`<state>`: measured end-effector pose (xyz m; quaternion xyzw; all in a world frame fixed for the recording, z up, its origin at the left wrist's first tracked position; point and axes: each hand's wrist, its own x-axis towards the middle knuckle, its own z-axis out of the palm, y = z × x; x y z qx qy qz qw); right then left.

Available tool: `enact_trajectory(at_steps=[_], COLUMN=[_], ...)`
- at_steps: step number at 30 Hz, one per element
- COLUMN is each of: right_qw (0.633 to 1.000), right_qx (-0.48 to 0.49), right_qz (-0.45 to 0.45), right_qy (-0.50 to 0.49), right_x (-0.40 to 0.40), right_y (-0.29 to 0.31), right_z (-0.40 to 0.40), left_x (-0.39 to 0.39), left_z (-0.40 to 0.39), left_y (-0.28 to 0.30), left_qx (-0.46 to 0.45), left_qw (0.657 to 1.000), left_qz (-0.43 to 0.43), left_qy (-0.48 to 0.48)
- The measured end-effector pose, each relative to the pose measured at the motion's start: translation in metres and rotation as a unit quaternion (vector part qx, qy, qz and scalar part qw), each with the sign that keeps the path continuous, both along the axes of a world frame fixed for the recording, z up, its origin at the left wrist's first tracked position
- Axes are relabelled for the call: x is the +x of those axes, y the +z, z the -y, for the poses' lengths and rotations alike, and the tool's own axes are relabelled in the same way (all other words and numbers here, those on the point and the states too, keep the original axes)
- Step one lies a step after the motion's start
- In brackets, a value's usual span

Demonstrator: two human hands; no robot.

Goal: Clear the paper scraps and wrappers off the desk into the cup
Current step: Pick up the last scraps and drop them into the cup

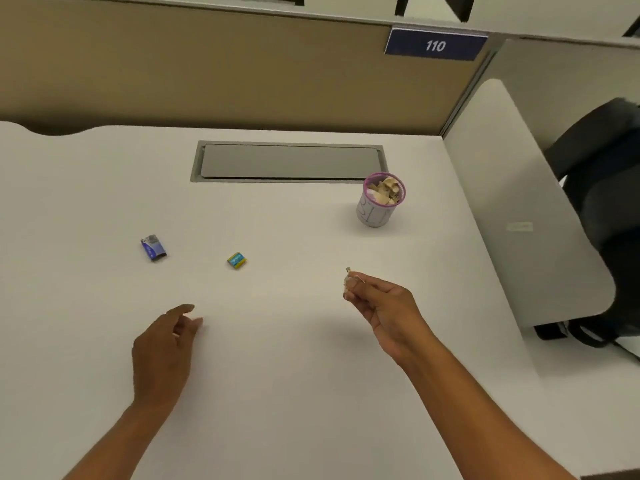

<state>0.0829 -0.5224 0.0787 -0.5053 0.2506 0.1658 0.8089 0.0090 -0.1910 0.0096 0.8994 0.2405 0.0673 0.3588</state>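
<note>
A small white cup (pixel 377 211) with a pink rim stands right of centre on the white desk (pixel 277 375), filled with pale paper scraps. My right hand (pixel 384 304) hovers below the cup, fingertips pinched on a small pale paper scrap (pixel 348 279). A blue and silver wrapper (pixel 153 248) lies at the left. A yellow and teal wrapper (pixel 237 260) lies near the middle. My left hand (pixel 166 351) hangs over the desk below the wrappers, fingers loosely apart, holding nothing.
A grey cable hatch (pixel 289 162) is set into the desk behind the cup. A tan partition (pixel 207 71) with a blue "110" sign (pixel 435 46) backs the desk. A white side panel (pixel 519 202) and a black bag (pixel 609 209) are at the right.
</note>
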Motion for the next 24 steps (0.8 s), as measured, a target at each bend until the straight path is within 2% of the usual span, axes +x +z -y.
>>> enact_trajectory(at_steps=[3,5,6,9,14,16,18,20,24], right_qw=[0.997,0.982,0.962,0.862,0.718,0.661,0.626,0.613,0.614], right_qx=[-0.060,-0.164,-0.241,-0.460,-0.624,-0.665,-0.678,-0.677,-0.666], right_qz=[0.044,0.095,0.126,0.212,0.250,0.230,0.194,0.173,0.216], right_qy=[-0.016,-0.015,-0.007,0.034,0.182,0.263,0.332,0.369,0.364], right_x=[0.038,0.069,0.087,0.141,0.208,0.223,0.231,0.235,0.234], right_y=[0.017,0.029,0.033,0.038,0.031,0.025,0.022,0.022,0.033], right_z=[0.033,0.050,0.056,0.067,0.061,0.057,0.053,0.051,0.059], left_x=[0.033,0.063,0.080,0.129,0.180,0.185,0.184,0.179,0.172], left_z=[0.059,0.098,0.117,0.164,0.202,0.206,0.206,0.202,0.193], left_y=[0.025,0.042,0.050,0.072,0.091,0.090,0.085,0.078,0.068], left_qx=[-0.088,-0.127,-0.137,-0.152,-0.129,-0.125,-0.125,-0.125,-0.133], left_qw=[0.994,0.986,0.982,0.968,0.957,0.956,0.958,0.962,0.965], left_qz=[0.054,0.088,0.103,0.150,0.192,0.195,0.190,0.178,0.165], left_qy=[-0.026,-0.057,-0.077,-0.132,-0.173,-0.177,-0.173,-0.165,-0.152])
